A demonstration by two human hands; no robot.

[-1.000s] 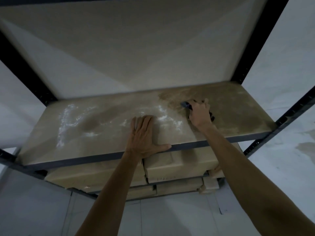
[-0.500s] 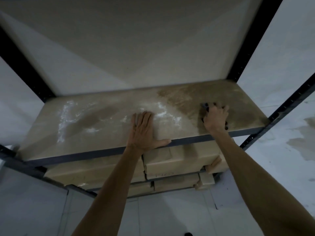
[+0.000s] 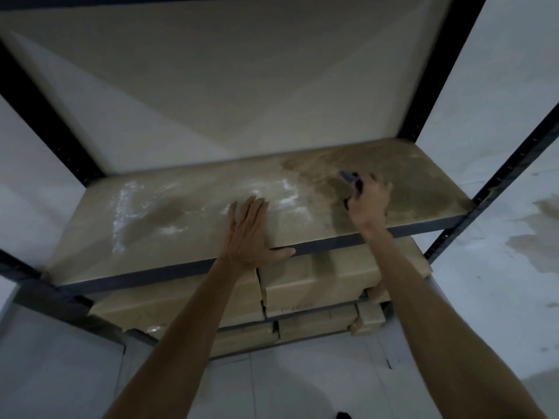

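Note:
A tan shelf board (image 3: 187, 225) of a black metal rack carries white powdery smears on its left and middle and a darker wet-looking patch on its right. My left hand (image 3: 248, 234) rests flat on the board near the front edge, fingers straight, thumb along the rim. My right hand (image 3: 369, 201) grips a small dark object (image 3: 351, 178), possibly a cloth or sponge, and presses it on the dark patch. Most of that object is hidden under the fingers.
Black rack uprights (image 3: 438, 68) stand at the right and left. Under the board, several flat cardboard boxes (image 3: 317, 282) are stacked on lower shelves. The pale floor (image 3: 499, 282) to the right shows a dark stain. A light wall stands behind the rack.
My right hand with the dark object went from mid-board toward the front right edge, then back away from the edge to the left. My left hand stayed flat in place.

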